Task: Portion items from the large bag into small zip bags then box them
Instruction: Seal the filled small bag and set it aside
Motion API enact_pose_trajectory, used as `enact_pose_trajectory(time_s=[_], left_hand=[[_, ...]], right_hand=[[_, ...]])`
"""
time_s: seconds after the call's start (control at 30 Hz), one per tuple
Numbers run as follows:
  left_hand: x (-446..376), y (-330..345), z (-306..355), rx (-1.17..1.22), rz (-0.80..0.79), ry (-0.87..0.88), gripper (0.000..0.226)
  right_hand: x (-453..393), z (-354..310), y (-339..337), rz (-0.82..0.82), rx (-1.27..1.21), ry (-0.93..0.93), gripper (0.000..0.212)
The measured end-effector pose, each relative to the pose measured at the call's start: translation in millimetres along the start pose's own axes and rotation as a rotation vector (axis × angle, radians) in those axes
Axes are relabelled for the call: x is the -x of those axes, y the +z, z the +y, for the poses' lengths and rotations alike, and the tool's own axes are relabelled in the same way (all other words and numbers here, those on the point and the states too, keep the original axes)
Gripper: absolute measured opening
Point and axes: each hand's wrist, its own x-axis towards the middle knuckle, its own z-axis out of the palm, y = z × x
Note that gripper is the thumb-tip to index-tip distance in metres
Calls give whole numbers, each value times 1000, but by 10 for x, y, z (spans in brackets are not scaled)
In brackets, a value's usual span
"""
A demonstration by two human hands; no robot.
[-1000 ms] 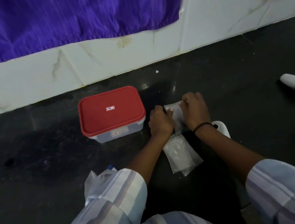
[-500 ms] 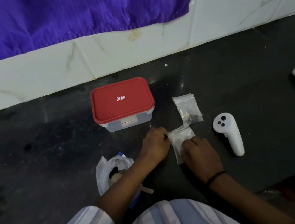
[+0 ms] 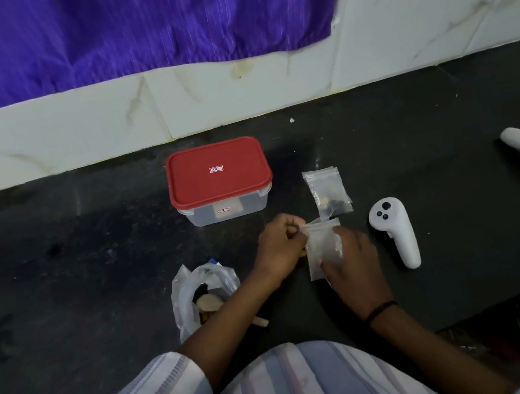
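Head view: the left hand [image 3: 280, 249] pinches the top corner of an empty small zip bag [image 3: 321, 248], while the right hand [image 3: 349, 261] grips its lower half. A filled zip bag [image 3: 329, 191] lies just beyond the hands, the red-lidded box [image 3: 218, 178] farther beyond, and the large bag [image 3: 199, 294] beside the left forearm.

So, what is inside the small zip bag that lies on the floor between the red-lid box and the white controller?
The small zip bag holds a few dark pieces and one pale piece, gathered at its bottom end. The blur hides what they are. Its upper part looks empty.
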Motion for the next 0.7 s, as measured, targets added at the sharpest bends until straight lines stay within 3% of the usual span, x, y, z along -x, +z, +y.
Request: enact_pose_trajectory(time_s=[0.13,0.23,0.37,0.53,0.7], left_hand=[[181,-74,146,50,15,111,12],[417,-180,241,-59,66,331,6],[777,-344,312,-199,168,591,6],[1016,-505,207,-221,230,592,4],[1098,-608,160,-18,198,436,4]], right_hand=[[93,-233,-269,192,-178,-87,35],[188,-493,-448,161,-399,-168,27],[236,-731,-537,110,-367,-378,19],[268,-928,-477,30,-453,-400,6],[204,-1017,-368,-135,-572,-257,5]])
